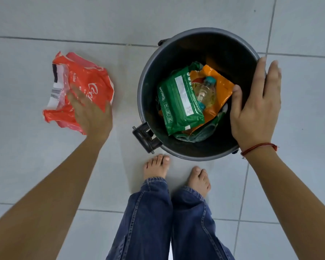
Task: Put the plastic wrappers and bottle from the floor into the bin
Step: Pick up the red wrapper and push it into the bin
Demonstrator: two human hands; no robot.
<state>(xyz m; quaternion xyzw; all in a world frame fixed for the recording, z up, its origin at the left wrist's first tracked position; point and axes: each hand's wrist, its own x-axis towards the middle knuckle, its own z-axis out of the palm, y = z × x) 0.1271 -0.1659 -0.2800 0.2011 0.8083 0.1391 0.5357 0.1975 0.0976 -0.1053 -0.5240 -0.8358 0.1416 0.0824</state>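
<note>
A crumpled red plastic wrapper (83, 79) lies on the tiled floor at the left. My left hand (91, 113) hovers over its lower right part, fingers spread, blurred, holding nothing. The dark round bin (148, 76) stands to the right. Inside it lie a green wrapper (178, 106), an orange wrapper (220, 87) and a clear plastic bottle (204, 89) with a teal cap. My right hand (255, 107) grips the bin's right rim, thumb inside and fingers outside.
My bare feet (156, 167) and jeans-clad legs stand just in front of the bin. A black handle clip (145, 137) sticks out from the bin's near-left side. Grey floor tiles stretch all around.
</note>
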